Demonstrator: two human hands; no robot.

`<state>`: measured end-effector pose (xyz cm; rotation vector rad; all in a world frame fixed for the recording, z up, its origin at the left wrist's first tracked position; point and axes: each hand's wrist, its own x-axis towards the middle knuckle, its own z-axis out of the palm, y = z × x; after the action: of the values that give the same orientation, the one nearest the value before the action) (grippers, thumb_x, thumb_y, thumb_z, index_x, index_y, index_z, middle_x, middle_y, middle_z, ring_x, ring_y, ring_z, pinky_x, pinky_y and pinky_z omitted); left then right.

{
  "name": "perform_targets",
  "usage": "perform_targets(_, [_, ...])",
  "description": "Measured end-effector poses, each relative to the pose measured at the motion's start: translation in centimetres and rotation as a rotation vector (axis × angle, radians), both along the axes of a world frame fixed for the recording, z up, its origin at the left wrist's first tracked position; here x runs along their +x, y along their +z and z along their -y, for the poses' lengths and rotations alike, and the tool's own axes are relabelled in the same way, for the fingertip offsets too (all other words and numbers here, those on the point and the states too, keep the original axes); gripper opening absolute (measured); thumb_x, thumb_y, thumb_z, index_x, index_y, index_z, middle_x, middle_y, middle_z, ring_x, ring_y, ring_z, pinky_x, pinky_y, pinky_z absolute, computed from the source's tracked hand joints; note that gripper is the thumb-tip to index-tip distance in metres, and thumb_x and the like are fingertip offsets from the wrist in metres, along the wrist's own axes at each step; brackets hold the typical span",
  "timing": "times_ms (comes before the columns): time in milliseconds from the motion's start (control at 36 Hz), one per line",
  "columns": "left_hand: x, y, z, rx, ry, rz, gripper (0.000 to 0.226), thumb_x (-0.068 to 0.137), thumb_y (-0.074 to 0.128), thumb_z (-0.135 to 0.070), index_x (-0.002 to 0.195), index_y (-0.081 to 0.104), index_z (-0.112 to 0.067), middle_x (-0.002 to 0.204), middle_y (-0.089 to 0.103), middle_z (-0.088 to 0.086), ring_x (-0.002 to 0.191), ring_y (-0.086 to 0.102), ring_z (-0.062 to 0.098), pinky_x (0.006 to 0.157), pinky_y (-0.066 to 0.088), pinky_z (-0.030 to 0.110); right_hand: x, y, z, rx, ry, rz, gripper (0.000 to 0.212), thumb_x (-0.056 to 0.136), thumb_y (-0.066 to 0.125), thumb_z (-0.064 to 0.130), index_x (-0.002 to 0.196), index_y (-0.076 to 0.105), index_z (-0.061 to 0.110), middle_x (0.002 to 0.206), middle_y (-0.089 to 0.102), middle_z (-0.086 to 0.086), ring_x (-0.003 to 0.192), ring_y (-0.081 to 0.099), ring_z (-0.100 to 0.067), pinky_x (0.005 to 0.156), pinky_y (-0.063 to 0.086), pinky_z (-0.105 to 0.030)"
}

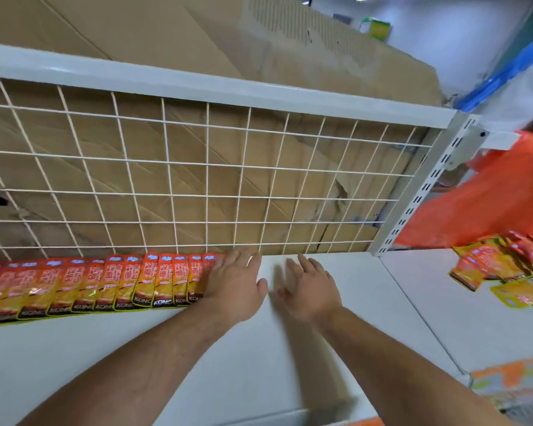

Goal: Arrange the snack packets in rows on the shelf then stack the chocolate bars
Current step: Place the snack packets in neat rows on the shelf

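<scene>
Fingers of the left hand lie straight and close together, flat on the right end of the row of snack packets. The row runs along the back edge of the shelf from its left edge to mid-width. Beside it, the right hand is over bare shelf with fingers spread, holding nothing. Loose packets lie beyond the right edge.

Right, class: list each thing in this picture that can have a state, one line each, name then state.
row of snack packets: lying flat, overlapping, along the wire back
left grip: open, flat on the row's right end
right grip: open, holding nothing
loose packets: heaped, unsorted
orange bag: crumpled, behind the heap
</scene>
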<state>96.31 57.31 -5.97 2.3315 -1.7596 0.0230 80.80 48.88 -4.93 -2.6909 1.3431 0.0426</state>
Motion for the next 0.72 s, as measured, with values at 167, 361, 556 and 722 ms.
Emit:
perform_targets(167, [-5.2, 1.0, 2.5, 0.048, -0.089, -0.023, 0.060, 0.098, 0.033, -0.047, 0.151, 0.029, -0.022, 0.158, 0.028, 0.000, 0.147, 0.019, 0.023, 0.119, 0.019, 0.041, -6.8, 0.5, 1.3, 0.000, -0.107, 0.007, 0.076, 0.095, 0.039, 0.061, 0.158, 0.017, 0.027, 0.167, 0.011, 0.000, 0.153, 0.010, -0.023, 0.123, 0.017, -0.039])
perform_targets(361, [-13.2, 2.2, 4.9, 0.047, -0.154, 0.002, 0.059, 0.098, 0.033, -0.047, 0.151, 0.029, -0.021, 0.161, 0.024, 0.000, 0.147, 0.019, 0.021, 0.119, 0.018, 0.039, -15.3, 0.3, 3.4, -0.038, -0.178, 0.032, 0.091, 0.080, 0.010, 0.075, 0.157, 0.021, 0.028, 0.165, 0.019, 0.002, 0.153, 0.012, -0.020, 0.122, 0.019, -0.039])
perform_targets(556, [-22.8, 2.9, 7.1, 0.065, -0.156, -0.036, 0.060, 0.100, 0.031, -0.048, 0.153, 0.026, -0.022, 0.163, 0.019, 0.001, 0.149, 0.016, 0.022, 0.121, 0.012, 0.038, -25.6, 1.1, 5.2, -0.037, -0.235, 0.090, 0.075, 0.092, 0.028, 0.067, 0.156, 0.025, 0.027, 0.165, 0.020, -0.004, 0.151, 0.018, -0.023, 0.123, 0.019, -0.036])
perform_targets(722, [-30.6, 3.0, 9.3, 0.072, -0.169, -0.039, 0.061, 0.101, 0.033, -0.048, 0.154, 0.027, -0.021, 0.162, 0.022, 0.002, 0.148, 0.020, 0.022, 0.120, 0.016, 0.036, -34.0, 2.3, 6.6, -0.037, -0.283, 0.152, 0.070, 0.095, 0.048, 0.055, 0.155, 0.030, 0.023, 0.164, 0.022, -0.006, 0.149, 0.020, -0.023, 0.119, 0.020, -0.032])
